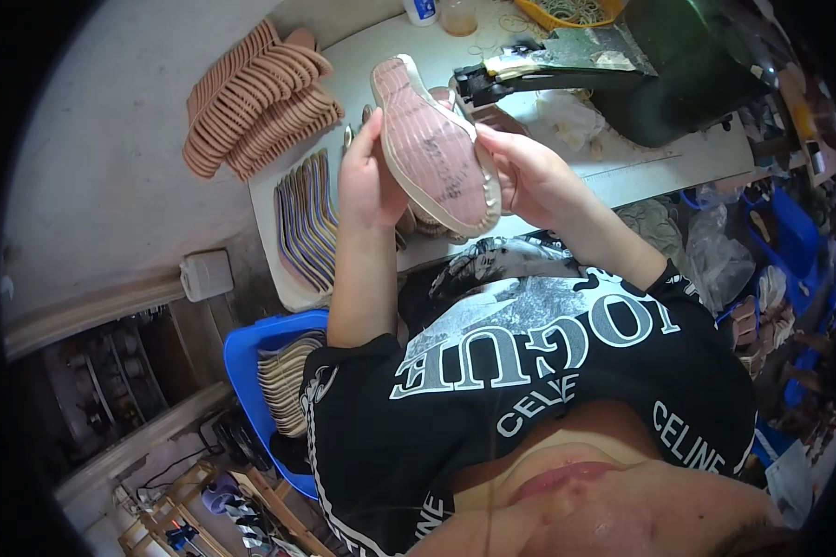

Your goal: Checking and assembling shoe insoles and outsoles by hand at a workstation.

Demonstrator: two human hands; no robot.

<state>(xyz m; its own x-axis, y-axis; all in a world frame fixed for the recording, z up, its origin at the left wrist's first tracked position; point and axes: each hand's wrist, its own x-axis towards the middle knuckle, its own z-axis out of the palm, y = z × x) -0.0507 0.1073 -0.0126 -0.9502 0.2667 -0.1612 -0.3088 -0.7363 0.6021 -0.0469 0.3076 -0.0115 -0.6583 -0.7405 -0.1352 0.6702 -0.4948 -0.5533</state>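
Observation:
Between my two hands is a shoe insole (434, 153), held up over the table with its flat pinkish face showing. A cream strip wraps its edge, with small pleats at the wide lower end, and dark marks are on its face. My left hand (370, 181) grips the left edge, thumb along the side. On the right edge my right hand (529, 178) is closed, its thumb near the insole's middle. The fingers behind the insole are mostly hidden. Further pieces lie partly hidden behind and below it.
A green sewing machine (576, 56) stands just beyond my right hand. Stacked tan insoles (260, 102) lie at the upper left; a row of thin-edged insoles (305, 223) sits on the table (348, 60). At lower left, a blue bin (244, 371) holds more. A yellow basket (611, 11) is at the back.

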